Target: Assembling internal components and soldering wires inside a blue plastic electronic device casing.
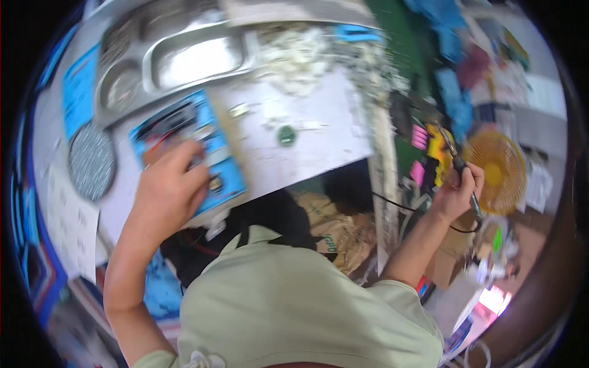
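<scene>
My left hand [169, 187] is over a blue work mat [230, 175] on the white table, its fingers curled together in a pinch. What sits between those fingertips is hidden by the hand and blur. Just beyond them on the mat lies a black case-like part [169, 121], with a thin red wire [158, 142] beside the hand. Out to the right, past the table edge, my right hand [454, 196] is closed around a soldering iron [459, 163]. Its metal tip points up and away, and a black cord [392, 202] trails off below.
A steel compartment tray [146, 67] stands at the far left, beside a round grey dish [92, 162]. White small parts [291, 55] are heaped at the back. A green round piece [286, 135] lies mid-table. Right of the table are a yellow stand [437, 150] and an orange-yellow basket [498, 175].
</scene>
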`<state>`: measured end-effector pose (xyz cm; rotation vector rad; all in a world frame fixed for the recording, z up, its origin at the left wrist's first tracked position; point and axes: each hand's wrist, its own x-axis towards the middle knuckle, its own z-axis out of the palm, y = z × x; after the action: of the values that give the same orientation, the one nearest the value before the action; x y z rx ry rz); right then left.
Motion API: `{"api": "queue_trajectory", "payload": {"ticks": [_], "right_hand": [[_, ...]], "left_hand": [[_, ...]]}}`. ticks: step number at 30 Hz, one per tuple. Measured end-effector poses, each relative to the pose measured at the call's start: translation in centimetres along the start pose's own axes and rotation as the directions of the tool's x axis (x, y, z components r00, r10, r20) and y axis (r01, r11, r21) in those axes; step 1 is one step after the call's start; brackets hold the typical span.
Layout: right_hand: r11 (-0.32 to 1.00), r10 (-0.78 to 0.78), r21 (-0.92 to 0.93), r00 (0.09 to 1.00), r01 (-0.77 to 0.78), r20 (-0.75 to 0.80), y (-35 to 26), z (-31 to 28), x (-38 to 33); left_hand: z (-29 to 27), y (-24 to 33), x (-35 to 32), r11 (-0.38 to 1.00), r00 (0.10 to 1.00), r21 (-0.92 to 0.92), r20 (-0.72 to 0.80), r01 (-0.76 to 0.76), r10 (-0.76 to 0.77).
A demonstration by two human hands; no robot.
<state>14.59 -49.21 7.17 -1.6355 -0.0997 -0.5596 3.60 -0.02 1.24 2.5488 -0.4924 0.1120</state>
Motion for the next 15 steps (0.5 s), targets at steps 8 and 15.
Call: {"api": "queue_trajectory", "payload": {"ticks": [8,15], "right_hand": [[0.938,-0.198,-0.331,0.943,0.103,-0.268,1.7,-2.5,1.6],[0.933,0.256,-0.209,0.949,-0.292,-0.182,6.6,-0.7,4.0]], "left_hand": [[-0.2,0.7,-0.2,0.998,1.0,-0.054,-0.026,0.011,-0.013],[0.3,-1.3,-2.5,0.973,0.991,-0.231,-0.134,-0.002,-0.029]]}}
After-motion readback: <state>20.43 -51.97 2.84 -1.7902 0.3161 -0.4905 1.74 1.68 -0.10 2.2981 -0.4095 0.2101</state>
